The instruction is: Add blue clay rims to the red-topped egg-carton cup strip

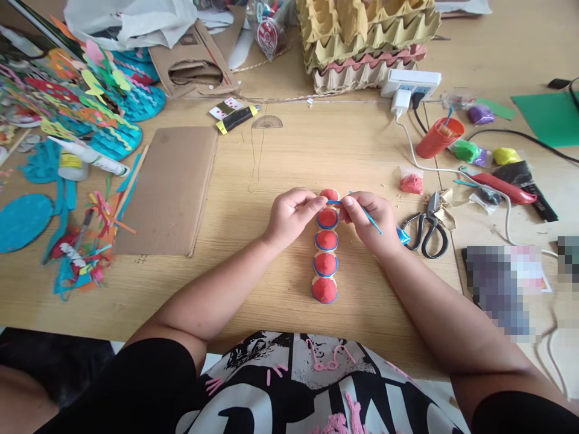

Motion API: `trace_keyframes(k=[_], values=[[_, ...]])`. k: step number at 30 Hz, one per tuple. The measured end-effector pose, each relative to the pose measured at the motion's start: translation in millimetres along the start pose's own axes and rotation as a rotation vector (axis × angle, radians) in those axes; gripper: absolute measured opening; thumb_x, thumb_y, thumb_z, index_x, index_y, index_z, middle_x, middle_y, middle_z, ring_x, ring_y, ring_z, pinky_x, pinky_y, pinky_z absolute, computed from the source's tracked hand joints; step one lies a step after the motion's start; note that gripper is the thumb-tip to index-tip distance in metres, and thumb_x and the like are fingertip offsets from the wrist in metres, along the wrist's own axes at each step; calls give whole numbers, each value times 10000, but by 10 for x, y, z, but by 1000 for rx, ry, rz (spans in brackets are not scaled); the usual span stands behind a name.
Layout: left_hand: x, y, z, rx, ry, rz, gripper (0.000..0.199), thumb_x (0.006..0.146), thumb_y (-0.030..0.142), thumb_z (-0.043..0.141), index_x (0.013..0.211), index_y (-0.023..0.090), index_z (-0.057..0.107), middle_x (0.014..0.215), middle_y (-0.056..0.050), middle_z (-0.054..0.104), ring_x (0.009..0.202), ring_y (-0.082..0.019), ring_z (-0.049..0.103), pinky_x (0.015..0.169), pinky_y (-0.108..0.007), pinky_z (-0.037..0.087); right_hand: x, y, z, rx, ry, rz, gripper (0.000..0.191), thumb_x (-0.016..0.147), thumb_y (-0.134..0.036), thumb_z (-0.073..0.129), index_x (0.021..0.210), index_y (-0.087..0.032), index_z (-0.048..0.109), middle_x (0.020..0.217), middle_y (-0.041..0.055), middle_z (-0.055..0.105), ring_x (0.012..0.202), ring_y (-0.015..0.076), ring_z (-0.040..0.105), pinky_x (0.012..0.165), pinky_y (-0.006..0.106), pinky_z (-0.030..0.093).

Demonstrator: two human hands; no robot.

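Observation:
A strip of several egg-carton cups (326,263) lies in a line on the table, running away from me. Red clay-like material covers the cups, and blue bands edge several of them. Over the far end, my left hand (294,216) pinches one end of a short blue clay-like strip (334,202). My right hand (368,222) is closed at the strip's other end. A thin blue stick (373,223) also sticks out from between the right fingers. The farthest red cup (330,194) is partly hidden behind the blue strip and fingertips.
Black-handled scissors (427,226) and a red clay packet (411,180) lie right. Beyond them stand an orange cup (439,138) and a power strip (411,83) with cables. Cardboard (165,187) and colourful craft scraps (90,253) lie left. Egg trays (366,42) are stacked at the back.

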State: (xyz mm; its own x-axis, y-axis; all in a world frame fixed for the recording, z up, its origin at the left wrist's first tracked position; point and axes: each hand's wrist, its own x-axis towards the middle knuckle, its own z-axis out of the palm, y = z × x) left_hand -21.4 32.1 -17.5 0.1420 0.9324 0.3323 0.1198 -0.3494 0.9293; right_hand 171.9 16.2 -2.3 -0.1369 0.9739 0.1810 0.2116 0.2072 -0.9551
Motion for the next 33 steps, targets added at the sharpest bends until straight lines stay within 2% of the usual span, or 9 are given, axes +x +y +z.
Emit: trace_keyframes(k=[3,7,10,16,19,22,27,33], values=[[0,-8,2,18,1,-17,435,954,573,669,743,201,750,760,-34,762,739,-155,690,744,-296,515,7,3,-3,-43,10,-8,529,971,-626,598,656,-203,650,611,6,618,584,123,523,599,286,420],[5,-21,40,-65,17,-3,288,922,487,748,893,202,776,917,-55,807,856,-167,738,797,-296,554,27,70,0,39,31,0,398,890,-602,731,827,-210,697,723,2,675,654,127,569,642,276,445],[8,-30,63,-124,20,5,240,900,434,786,935,197,772,998,-72,818,934,-183,762,846,-313,586,35,103,0,81,36,19,388,846,-593,784,893,-216,704,793,8,712,688,130,590,661,275,462],[13,-14,53,-129,-4,7,203,926,390,763,943,188,769,1028,-74,827,936,-176,777,854,-298,604,31,86,-18,46,25,34,382,933,-579,689,857,-209,742,725,8,705,652,124,592,647,276,476],[30,-29,38,-124,-36,-19,245,951,424,726,968,186,780,1059,-81,829,976,-185,779,889,-304,604,39,116,-20,153,30,71,296,903,-525,752,966,-237,771,796,1,744,688,128,633,677,277,523],[60,-83,28,-163,-62,-75,275,930,437,742,1043,190,784,1111,-82,824,1029,-204,776,932,-325,603,57,154,-15,279,43,131,308,838,-493,829,1035,-269,754,881,-8,777,749,135,675,742,284,569],[90,-160,25,-219,-58,-162,227,899,349,756,1057,187,776,1089,-68,826,1016,-196,775,953,-333,602,78,174,-21,322,35,165,349,778,-505,876,959,-257,710,887,-4,787,748,134,670,755,286,565],[65,-184,26,-270,-83,-193,115,859,232,756,964,185,749,1075,-56,823,1033,-197,769,953,-348,597,69,199,-63,146,39,128,303,838,-512,818,910,-231,728,791,-9,713,710,126,605,697,276,478]])
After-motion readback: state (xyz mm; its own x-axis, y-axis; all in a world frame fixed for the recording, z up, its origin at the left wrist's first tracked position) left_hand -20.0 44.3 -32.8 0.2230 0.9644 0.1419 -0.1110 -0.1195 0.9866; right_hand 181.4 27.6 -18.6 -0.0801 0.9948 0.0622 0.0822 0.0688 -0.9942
